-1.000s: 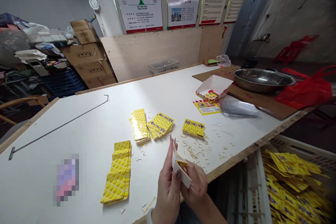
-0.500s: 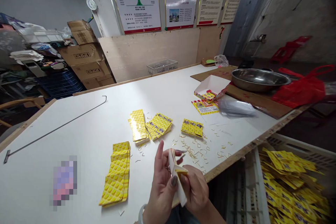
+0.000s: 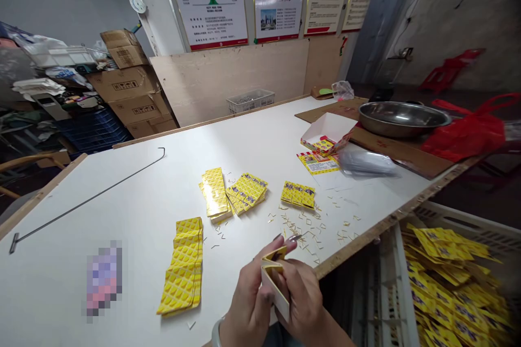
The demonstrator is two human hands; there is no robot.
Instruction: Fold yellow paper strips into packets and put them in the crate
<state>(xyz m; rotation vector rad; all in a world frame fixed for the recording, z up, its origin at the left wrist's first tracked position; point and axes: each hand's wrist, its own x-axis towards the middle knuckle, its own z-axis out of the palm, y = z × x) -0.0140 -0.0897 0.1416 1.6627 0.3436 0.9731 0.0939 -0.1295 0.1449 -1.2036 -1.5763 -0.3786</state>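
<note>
Both hands grip one folded yellow-and-white printed card (image 3: 277, 288) near the table's front edge. My left hand (image 3: 249, 298) is closed around its left side, thumb against the white face. My right hand (image 3: 303, 293) pinches it from the right, and its fingers partly hide the folds. Ahead of the hands lie a stack of yellow cards (image 3: 215, 192), a fanned pile of yellow cards (image 3: 247, 192) and a small yellow pile with dark print (image 3: 298, 194). To the left is a long strip of yellow cards (image 3: 182, 265).
Paper scraps (image 3: 299, 227) litter the table (image 3: 134, 190). A metal rod (image 3: 89, 200) lies left. At the right are an open box (image 3: 328, 133), clear plastic sleeves (image 3: 366, 161), a steel basin (image 3: 402, 118) and a red bag (image 3: 468, 133). A crate (image 3: 401, 282) of yellow cards stands below the edge.
My left fingers have closed in around the card from a more spread pose. The card is now bent into a sharper fold, and the two hands are closer together.
</note>
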